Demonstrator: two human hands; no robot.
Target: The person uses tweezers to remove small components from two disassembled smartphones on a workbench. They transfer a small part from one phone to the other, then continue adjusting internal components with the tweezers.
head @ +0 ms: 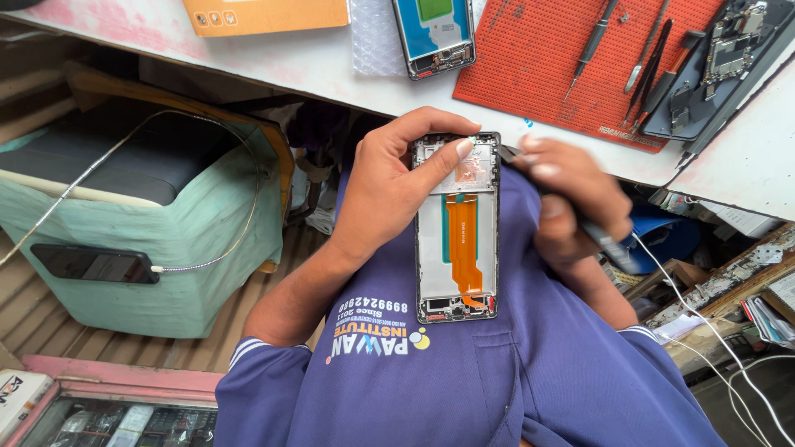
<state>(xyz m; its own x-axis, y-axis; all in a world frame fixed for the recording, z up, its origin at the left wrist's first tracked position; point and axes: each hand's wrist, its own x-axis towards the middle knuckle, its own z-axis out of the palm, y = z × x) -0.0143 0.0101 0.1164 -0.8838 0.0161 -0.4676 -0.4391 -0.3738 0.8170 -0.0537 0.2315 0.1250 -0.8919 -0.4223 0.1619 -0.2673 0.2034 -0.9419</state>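
The opened phone frame (457, 228) lay flat against the person's purple shirt (464, 372), with an orange ribbon strip (463, 244) running down its middle. The left hand (389, 186) gripped the frame's top edge, thumb on the inside. The right hand (571, 199), blurry, was closed around a thin dark tool (598, 236) beside the frame. Farther off, a red mat (551, 62) on the white table (323, 62) held tweezers (650, 70), and another open phone (435, 35) lay nearby.

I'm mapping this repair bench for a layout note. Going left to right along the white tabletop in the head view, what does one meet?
Orange box → bubble wrap → opened blue phone → red work mat with tweezers → dark tray of phone parts.
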